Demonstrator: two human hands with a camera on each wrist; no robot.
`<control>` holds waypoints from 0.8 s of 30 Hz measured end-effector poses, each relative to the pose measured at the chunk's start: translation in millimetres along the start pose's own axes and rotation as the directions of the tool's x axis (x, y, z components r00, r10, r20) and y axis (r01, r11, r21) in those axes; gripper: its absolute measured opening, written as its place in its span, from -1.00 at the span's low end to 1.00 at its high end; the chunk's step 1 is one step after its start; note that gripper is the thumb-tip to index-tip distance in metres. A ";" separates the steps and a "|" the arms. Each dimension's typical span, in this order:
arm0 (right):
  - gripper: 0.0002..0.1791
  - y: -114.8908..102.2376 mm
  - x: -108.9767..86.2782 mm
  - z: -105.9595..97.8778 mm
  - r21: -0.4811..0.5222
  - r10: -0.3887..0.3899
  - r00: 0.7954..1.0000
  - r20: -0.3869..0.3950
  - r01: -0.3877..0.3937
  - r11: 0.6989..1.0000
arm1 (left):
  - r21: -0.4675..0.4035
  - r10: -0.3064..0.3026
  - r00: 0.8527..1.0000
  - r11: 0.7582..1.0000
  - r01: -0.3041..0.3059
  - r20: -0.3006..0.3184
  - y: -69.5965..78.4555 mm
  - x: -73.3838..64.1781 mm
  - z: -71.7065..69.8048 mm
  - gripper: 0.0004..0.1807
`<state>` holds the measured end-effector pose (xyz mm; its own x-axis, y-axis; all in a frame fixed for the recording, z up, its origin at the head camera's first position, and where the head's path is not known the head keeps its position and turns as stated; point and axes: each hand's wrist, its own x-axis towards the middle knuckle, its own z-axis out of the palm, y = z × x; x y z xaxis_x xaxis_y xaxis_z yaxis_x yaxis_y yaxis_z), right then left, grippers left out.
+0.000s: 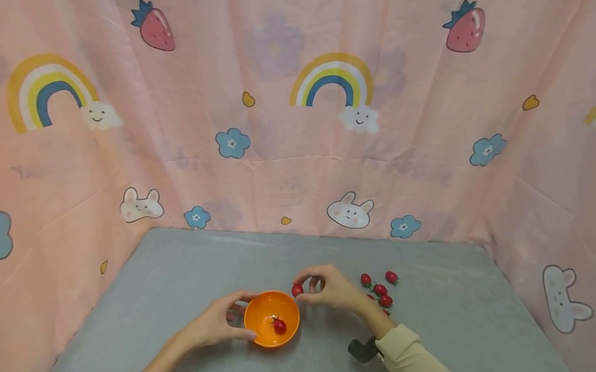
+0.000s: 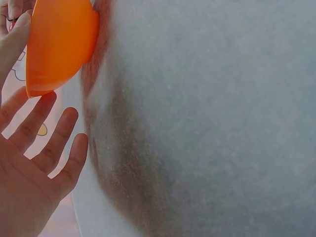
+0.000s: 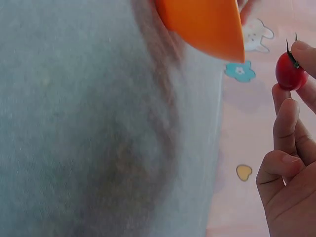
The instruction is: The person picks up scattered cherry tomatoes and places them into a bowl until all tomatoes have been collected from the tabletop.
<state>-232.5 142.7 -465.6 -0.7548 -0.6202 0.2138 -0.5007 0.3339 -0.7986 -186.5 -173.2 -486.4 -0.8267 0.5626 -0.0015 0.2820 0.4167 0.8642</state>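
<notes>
An orange bowl stands on the grey table with one red cherry tomato inside. My left hand holds the bowl's left side, thumb at the near rim and index finger at the far rim. In the left wrist view the other fingers spread below the bowl. Just past the bowl's right rim, my right hand pinches another cherry tomato between thumb and fingertips. Its green stem shows in the right wrist view, where the tomato is apart from the bowl.
Several loose cherry tomatoes lie on the grey table to the right, some partly hidden behind my right wrist. A pink patterned curtain encloses the table at the back and sides.
</notes>
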 end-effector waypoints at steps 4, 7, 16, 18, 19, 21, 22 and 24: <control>-0.71 -1.6 2.3 6.3 0.016 -0.003 0.999 0.037 0.002 1.000 | 0.004 -0.008 1.000 1.000 0.008 0.003 0.0 0.1 -0.3 -0.29; -0.72 -2.5 3.3 9.3 0.029 0.002 0.998 0.057 -0.004 1.000 | 0.005 -0.010 1.000 1.000 0.010 0.006 -0.2 0.3 -0.6 -0.29; -0.67 0.3 2.1 9.6 0.080 0.002 0.996 0.084 -0.009 0.997 | 0.003 0.001 1.000 1.000 -0.001 0.012 -1.4 0.0 -0.6 -0.29; -0.65 1.8 0.9 7.4 0.084 0.002 0.997 0.082 -0.008 0.996 | 0.003 0.003 1.000 1.000 -0.003 0.010 -1.9 0.2 -0.4 -0.29; -0.64 2.5 0.0 6.0 0.082 0.005 0.997 0.078 -0.011 0.997 | 0.003 0.002 1.000 1.000 -0.002 0.008 -2.1 0.3 -0.3 -0.29; -0.64 3.6 -2.4 1.9 0.079 0.013 0.997 0.071 -0.019 0.997 | 0.002 -0.001 1.000 1.000 0.001 0.005 -2.2 0.6 -0.3 -0.28; -0.64 4.3 -3.9 -0.5 0.078 0.016 0.998 0.066 -0.021 0.997 | 0.003 -0.004 1.000 1.000 0.004 0.004 -2.1 0.7 -0.4 -0.28; -0.67 6.1 -7.6 -6.1 0.071 0.027 0.998 0.054 -0.031 0.997 | 0.002 -0.008 1.000 1.000 0.008 0.001 -1.9 0.9 -0.6 -0.27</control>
<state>-232.3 153.8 -468.7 -0.7439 -0.6484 0.1614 -0.4459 0.3017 -0.8427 -188.0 -173.9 -487.8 -0.8284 0.5600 -0.0094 0.2761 0.4228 0.8632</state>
